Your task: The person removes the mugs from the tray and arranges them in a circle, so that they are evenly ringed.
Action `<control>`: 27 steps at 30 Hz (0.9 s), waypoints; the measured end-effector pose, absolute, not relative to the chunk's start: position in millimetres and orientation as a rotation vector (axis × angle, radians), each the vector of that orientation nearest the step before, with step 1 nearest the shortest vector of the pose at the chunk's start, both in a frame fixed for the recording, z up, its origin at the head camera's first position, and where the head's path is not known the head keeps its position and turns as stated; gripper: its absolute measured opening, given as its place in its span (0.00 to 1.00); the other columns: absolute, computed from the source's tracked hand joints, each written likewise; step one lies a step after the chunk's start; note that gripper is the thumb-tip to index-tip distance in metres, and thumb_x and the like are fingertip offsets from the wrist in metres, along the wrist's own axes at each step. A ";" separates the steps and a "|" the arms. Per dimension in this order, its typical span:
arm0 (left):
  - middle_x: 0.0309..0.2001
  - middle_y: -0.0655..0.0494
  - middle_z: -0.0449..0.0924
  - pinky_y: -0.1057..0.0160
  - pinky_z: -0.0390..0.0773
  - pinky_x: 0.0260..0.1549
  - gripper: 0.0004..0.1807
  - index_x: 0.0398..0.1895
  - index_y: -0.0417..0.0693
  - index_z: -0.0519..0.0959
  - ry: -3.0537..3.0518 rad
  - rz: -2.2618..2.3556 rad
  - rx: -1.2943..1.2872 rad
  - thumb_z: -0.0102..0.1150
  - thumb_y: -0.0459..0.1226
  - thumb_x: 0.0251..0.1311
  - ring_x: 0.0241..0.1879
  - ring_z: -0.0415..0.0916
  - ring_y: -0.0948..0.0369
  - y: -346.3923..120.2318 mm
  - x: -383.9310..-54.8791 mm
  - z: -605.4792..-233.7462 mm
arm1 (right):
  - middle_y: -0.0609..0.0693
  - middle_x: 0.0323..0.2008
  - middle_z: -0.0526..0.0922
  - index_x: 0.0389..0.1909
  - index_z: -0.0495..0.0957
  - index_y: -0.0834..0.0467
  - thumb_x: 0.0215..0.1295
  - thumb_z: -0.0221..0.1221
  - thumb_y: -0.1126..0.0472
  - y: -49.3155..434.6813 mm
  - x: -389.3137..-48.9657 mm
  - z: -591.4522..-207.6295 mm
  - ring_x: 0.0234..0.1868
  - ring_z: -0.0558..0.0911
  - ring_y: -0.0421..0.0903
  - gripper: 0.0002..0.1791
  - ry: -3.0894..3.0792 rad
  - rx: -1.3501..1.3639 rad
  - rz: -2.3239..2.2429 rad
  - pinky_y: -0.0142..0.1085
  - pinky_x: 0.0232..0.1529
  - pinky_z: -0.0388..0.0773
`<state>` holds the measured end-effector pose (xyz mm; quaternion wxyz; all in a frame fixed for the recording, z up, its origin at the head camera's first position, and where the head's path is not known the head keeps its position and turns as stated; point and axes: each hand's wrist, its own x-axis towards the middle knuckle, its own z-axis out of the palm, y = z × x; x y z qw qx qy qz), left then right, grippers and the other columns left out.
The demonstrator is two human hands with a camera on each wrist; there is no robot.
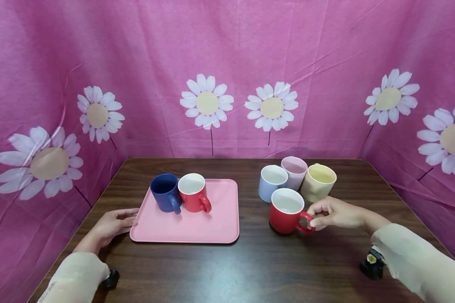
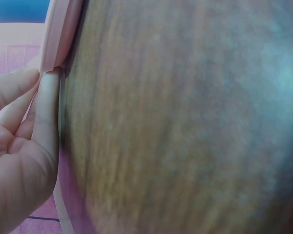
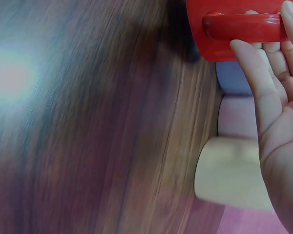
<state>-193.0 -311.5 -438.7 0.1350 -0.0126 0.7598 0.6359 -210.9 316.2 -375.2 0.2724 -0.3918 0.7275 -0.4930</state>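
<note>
At the pink tray's (image 1: 220, 229) left edge, my left hand (image 1: 113, 225) has its thumb and fingers on the rim. The left wrist view shows the tray rim (image 2: 63, 34) between the thumb (image 2: 48, 107) and the fingers. On the tray, a navy blue mug (image 1: 162, 198) and a red mug with a white inside (image 1: 191, 198) stand side by side, handles toward the front right. My right hand (image 1: 331, 213) pinches the handle (image 3: 244, 28) of another red mug (image 1: 284, 216), upright in front of the light blue mug (image 1: 269, 189).
Behind the held mug stand the light blue mug, a pale pink mug (image 1: 296, 170) and a pale yellow mug (image 1: 318, 183), close together. Bare brown table (image 1: 197, 269) shows in front of the tray. A pink curtain (image 1: 239, 50) with daisies encloses the table's back and sides.
</note>
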 end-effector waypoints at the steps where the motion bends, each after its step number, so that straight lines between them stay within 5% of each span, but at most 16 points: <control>1: 0.55 0.37 0.74 0.62 0.80 0.43 0.30 0.63 0.18 0.57 2.201 1.841 -0.042 0.54 0.26 0.63 0.41 0.78 0.66 -311.2 -192.9 -438.4 | 0.51 0.33 0.83 0.39 0.75 0.75 0.62 0.56 0.75 320.0 -210.2 -376.0 0.35 0.79 0.36 0.06 1.952 -1.046 -1.341 0.39 0.36 0.83; 13: 0.55 0.35 0.73 0.62 0.80 0.43 0.30 0.64 0.19 0.57 2.212 1.823 -0.065 0.55 0.26 0.63 0.41 0.78 0.66 -309.9 -192.1 -437.2 | 0.59 0.38 0.83 0.42 0.75 0.76 0.63 0.52 0.79 360.4 -199.8 -380.9 0.41 0.82 0.42 0.08 1.927 -0.998 -1.430 0.46 0.40 0.82; 27: 0.51 0.42 0.77 0.62 0.81 0.42 0.30 0.63 0.18 0.58 2.206 1.834 -0.060 0.56 0.26 0.61 0.41 0.78 0.66 -309.6 -192.1 -437.5 | 0.55 0.41 0.83 0.44 0.72 0.79 0.65 0.49 0.79 394.5 -194.4 -386.7 0.43 0.81 0.43 0.09 1.924 -0.905 -1.496 0.44 0.44 0.80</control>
